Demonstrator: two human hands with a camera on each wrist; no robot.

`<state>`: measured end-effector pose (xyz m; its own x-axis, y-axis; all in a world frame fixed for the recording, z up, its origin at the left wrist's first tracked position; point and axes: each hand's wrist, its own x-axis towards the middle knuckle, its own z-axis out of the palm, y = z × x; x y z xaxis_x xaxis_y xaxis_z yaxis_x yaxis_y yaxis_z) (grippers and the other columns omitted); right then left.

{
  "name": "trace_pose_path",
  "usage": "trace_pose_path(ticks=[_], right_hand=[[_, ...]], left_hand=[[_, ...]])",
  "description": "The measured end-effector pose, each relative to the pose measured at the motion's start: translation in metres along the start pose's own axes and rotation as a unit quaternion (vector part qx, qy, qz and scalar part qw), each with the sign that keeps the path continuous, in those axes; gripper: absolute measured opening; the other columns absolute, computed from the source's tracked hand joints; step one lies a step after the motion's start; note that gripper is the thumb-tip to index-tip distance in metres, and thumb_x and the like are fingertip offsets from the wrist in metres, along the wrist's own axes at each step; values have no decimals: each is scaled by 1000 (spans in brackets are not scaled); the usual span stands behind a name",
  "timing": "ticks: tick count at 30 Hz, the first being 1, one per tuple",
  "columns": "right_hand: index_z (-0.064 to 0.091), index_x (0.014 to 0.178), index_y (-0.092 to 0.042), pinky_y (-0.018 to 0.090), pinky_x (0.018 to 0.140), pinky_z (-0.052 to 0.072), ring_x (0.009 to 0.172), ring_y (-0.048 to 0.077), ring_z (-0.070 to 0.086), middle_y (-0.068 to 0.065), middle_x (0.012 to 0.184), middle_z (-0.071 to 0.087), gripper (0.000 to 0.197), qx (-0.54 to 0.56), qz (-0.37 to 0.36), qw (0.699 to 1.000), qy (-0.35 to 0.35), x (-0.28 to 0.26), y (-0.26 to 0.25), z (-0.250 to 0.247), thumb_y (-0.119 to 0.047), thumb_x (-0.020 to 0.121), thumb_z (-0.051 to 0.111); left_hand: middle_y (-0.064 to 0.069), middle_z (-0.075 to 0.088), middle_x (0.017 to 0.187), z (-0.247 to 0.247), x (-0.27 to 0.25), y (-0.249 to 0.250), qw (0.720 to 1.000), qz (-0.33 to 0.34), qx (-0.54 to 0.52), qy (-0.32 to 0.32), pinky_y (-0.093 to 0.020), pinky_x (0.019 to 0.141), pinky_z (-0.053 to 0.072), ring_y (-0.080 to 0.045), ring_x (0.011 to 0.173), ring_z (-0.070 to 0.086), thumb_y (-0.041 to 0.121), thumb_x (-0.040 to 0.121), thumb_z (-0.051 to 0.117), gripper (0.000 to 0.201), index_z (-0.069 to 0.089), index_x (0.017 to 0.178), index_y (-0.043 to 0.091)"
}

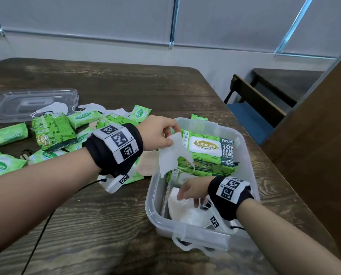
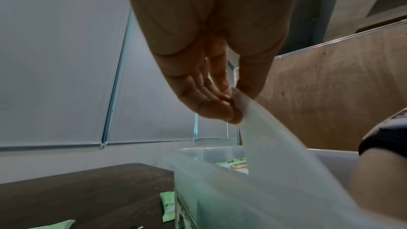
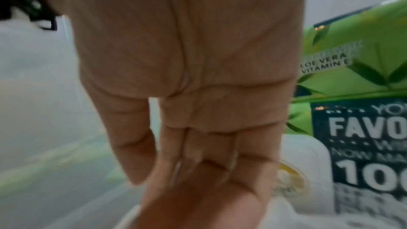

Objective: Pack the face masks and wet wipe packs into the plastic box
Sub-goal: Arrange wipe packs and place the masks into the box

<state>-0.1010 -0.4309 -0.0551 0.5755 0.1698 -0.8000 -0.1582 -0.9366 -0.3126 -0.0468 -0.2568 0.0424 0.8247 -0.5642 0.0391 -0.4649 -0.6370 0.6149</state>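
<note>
Held mask: a white face mask point(image 1: 170, 153) is pinched by its top corner in the left hand point(image 1: 155, 135) and hangs down with its long axis near vertical, lower edge just above the rim of the plastic box point(image 1: 243, 139).
Key relation: the open space of the box lies below the left hand and toward the right hand point(image 1: 193, 190); the held mask is set between the two hands, over the stacked Sanicare wipe packs point(image 1: 209, 149).
Left hand pose: the forearm is reached across from the left, wrist raised, thumb and fingertips point(image 2: 222, 109) closed narrowly on the mask's edge; the other fingers are bent alongside.
Right hand pose: it is lowered inside the near end of the box, fingers loosely spread and laid on the white masks point(image 1: 187, 211) already packed there. Whether anything is gripped cannot be told; the wrist view is blurred and shows only straightish fingers beside a wipe pack.
Nearer hand: the left hand alone carries the item; the right is judged to be pressing the packed masks flat to make room.
Left to pack: several green wipe packs point(image 1: 52, 130) and more masks point(image 1: 56, 108) are scattered beyond the left forearm, with the clear lid point(image 1: 16, 104) farther off.
Progress: judged partly done.
</note>
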Motion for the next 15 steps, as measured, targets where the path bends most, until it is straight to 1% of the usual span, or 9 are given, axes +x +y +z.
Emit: trace_pose_path(ticks=[2, 4, 6, 7, 8, 9, 10, 13, 15], right_hand=[[61, 119, -14, 28, 65, 51, 60, 15, 57, 2, 103, 65, 31, -44, 9, 999, -24, -1, -2, 5, -32, 96, 49], [59, 124, -9, 21, 54, 45, 54, 11, 54, -3, 75, 66, 39, -94, 38, 994, -27, 0, 2, 5, -35, 96, 48], [48, 135, -9, 16, 44, 43, 42, 6, 52, -7, 50, 59, 48, -141, 70, 987, -23, 0, 7, 2, -28, 92, 58], [54, 129, -13, 16, 44, 43, 41, 5, 51, -8, 48, 56, 45, -182, 84, 980, -8, 1, 10, 0, -25, 87, 65], [64, 109, -19, 18, 51, 45, 46, 6, 51, -10, 53, 54, 29, -229, 94, 969, 9, 1, 12, -1, -25, 82, 71], [65, 87, -22, 21, 61, 46, 53, 9, 51, -7, 60, 54, 13, -262, 96, 960, 18, -1, 14, -3, -25, 78, 74], [65, 81, -21, 25, 69, 47, 60, 13, 54, -4, 67, 57, 10, -254, 101, 962, 20, 0, 16, -4, -22, 76, 74], [73, 97, -9, 27, 69, 47, 65, 16, 55, 0, 70, 62, 26, -154, 74, 985, 8, 0, 19, -10, -11, 70, 74], [73, 87, -12, 22, 61, 44, 58, 12, 52, -3, 64, 59, 21, -104, 50, 993, 28, -10, 13, -16, -13, 68, 81]], left_hand=[[13, 51, 71, 1, 0, 1, 1000, 4, 23, 3, -22, 65, 44, -1, 61, 47, 10, 82, 65, 22, 67, 104, 15], [12, 52, 70, 3, 0, 1, 1000, 7, 29, 4, -18, 62, 40, -1, 61, 47, 11, 82, 65, 18, 68, 100, 14], [8, 55, 73, 5, -1, 1, 1000, 11, 28, 1, -16, 63, 39, -6, 64, 49, 12, 82, 66, 17, 69, 99, 13], [5, 58, 76, 7, -1, 1, 999, 11, 30, -2, -18, 65, 40, -9, 68, 50, 12, 82, 66, 16, 69, 98, 12], [3, 59, 79, 8, -2, 1, 999, 11, 32, -6, -19, 68, 41, -11, 72, 51, 13, 82, 67, 15, 69, 97, 12], [3, 60, 81, 9, -3, 1, 999, 11, 33, -10, -19, 70, 42, -11, 74, 51, 13, 82, 68, 14, 69, 95, 12], [2, 61, 81, 10, -3, 1, 999, 11, 30, -13, -20, 70, 43, -11, 74, 52, 14, 81, 69, 13, 69, 94, 12], [4, 61, 79, 10, -4, 0, 1000, 8, 20, -13, -14, 66, 42, -7, 71, 52, 15, 80, 71, 11, 70, 91, 13], [6, 61, 78, 11, -5, 0, 1000, 8, 22, -15, -10, 64, 40, -2, 67, 51, 16, 80, 71, 12, 70, 91, 13]])
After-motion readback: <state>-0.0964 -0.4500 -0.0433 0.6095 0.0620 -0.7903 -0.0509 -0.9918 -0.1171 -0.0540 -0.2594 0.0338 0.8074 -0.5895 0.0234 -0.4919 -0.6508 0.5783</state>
